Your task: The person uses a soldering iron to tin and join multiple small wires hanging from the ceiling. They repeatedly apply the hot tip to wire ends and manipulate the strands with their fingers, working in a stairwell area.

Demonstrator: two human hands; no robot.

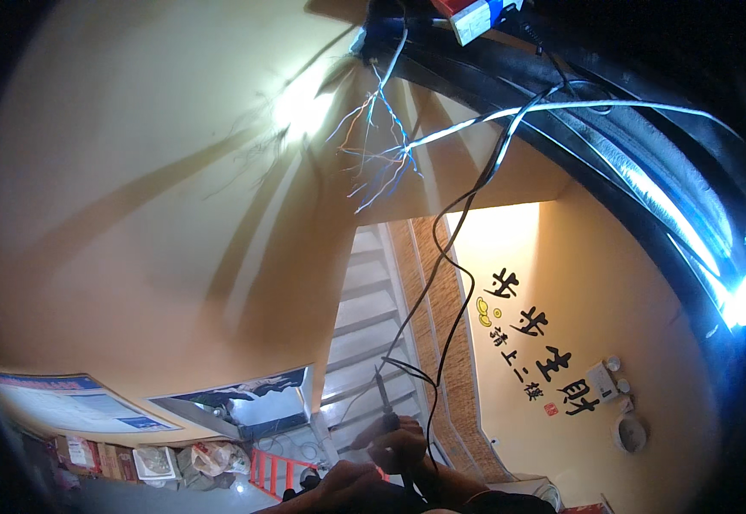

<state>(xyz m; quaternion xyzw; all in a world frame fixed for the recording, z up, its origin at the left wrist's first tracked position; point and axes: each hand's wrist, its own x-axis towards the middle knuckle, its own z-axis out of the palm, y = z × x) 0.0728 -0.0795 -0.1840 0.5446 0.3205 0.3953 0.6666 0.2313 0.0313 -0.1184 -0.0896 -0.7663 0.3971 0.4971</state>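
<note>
My right hand [405, 446] is low in the view, closed around a slim tool [383, 395] with a pointed tip and a dark handle. Its exact kind is hard to make out. Beside and below it is my left hand [347, 478], fingers partly hidden; whether it holds anything is not visible. A thin black cord [453, 234] hangs in loops from above, passing close to the tool and my right wrist. Higher up, two stripped grey network cables, one from above [395, 61] and one from the right [463, 128], end in splayed blue, orange and white wires [379, 160].
A dark beam-like structure [604, 148] curves across the upper right, with a bright lamp [742, 302]. A red, white and blue box [475, 19] sits at the top. Below are stairs [363, 308], an orange ladder [273, 472] and cartons [116, 462]. An emergency light [601, 382] is on the wall.
</note>
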